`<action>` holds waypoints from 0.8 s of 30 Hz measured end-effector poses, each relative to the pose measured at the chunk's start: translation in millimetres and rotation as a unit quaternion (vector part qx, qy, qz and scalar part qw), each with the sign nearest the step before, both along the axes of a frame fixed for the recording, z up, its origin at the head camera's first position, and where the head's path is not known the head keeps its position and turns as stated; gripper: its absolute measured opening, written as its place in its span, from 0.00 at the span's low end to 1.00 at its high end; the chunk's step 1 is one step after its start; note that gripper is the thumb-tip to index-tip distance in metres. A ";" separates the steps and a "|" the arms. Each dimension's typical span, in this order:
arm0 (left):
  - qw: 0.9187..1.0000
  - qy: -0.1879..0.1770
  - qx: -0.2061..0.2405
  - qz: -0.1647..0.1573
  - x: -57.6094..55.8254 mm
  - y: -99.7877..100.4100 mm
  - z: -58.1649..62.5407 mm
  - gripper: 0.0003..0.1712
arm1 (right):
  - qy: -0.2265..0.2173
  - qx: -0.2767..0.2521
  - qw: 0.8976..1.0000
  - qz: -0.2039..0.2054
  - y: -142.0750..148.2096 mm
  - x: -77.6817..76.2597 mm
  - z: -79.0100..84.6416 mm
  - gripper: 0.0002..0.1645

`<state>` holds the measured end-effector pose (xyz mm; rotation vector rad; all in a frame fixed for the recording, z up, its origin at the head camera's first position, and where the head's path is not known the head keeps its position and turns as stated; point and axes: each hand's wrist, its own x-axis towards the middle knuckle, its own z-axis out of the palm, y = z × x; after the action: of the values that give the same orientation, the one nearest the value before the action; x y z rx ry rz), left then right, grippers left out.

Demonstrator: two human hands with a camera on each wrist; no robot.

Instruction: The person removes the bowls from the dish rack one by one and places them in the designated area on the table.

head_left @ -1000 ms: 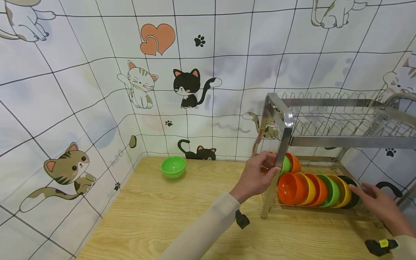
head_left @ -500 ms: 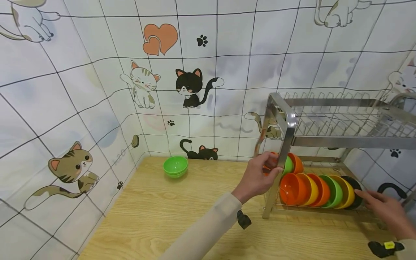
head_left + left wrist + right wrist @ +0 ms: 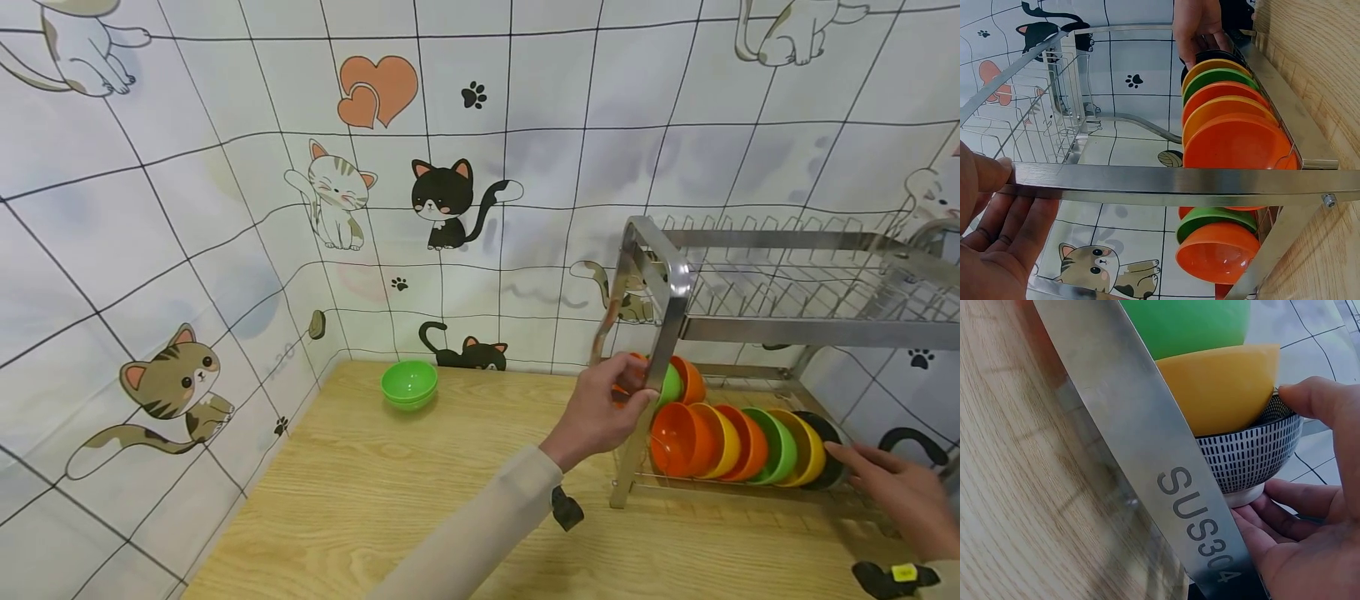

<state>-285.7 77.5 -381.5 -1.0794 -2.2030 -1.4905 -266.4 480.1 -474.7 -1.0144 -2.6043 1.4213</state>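
My left hand [image 3: 600, 410] grips the front left upright of a two-tier metal dish rack [image 3: 795, 332], thumb on one side and fingers curled behind. At the right end of the lower tier, my right hand [image 3: 896, 492] holds a black-and-white patterned bowl [image 3: 1250, 459]. Its thumb presses the rim while the fingers curl under the white foot. That bowl stands on its side, nested against a yellow bowl [image 3: 1222, 387]. Leftward in the same row come a green bowl [image 3: 780, 446] and others, ending in an orange bowl [image 3: 678, 440].
Behind the front row, more bowls, including a green bowl [image 3: 1216, 222] and an orange one, stand at the left end. Two stacked green bowls [image 3: 409, 396] sit at the back left of the wooden table [image 3: 360, 500]. Cat-patterned tiled wall covering rises behind and left.
My right hand has closed in on the patterned bowl, its thumb now at the rim. The left hand keeps its grip on the upright. The head view has shifted slightly left.
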 end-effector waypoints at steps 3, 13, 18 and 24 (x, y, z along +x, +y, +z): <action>1.000 -0.004 -0.001 0.001 0.8 0.0 0.8 0.12 | 0.004 0.016 1.000 -0.005 -0.9 -0.3 -0.4 0.61; 1.000 -0.007 0.001 0.000 1.2 0.3 0.7 0.12 | 0.028 0.061 0.997 -0.035 -8.6 4.6 8.6 0.59; 1.000 -0.016 0.006 -0.003 1.1 1.5 -0.4 0.11 | 0.032 0.097 0.994 -0.038 -13.2 6.1 14.0 0.57; 1.000 -0.020 0.007 -0.001 2.2 0.1 -0.3 0.11 | 0.062 0.148 0.987 -0.019 -15.6 5.0 21.7 0.55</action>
<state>-283.6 77.6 -381.7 -1.0562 -2.2156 -1.5388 -261.4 464.5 -453.0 -0.8997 -2.5863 1.0127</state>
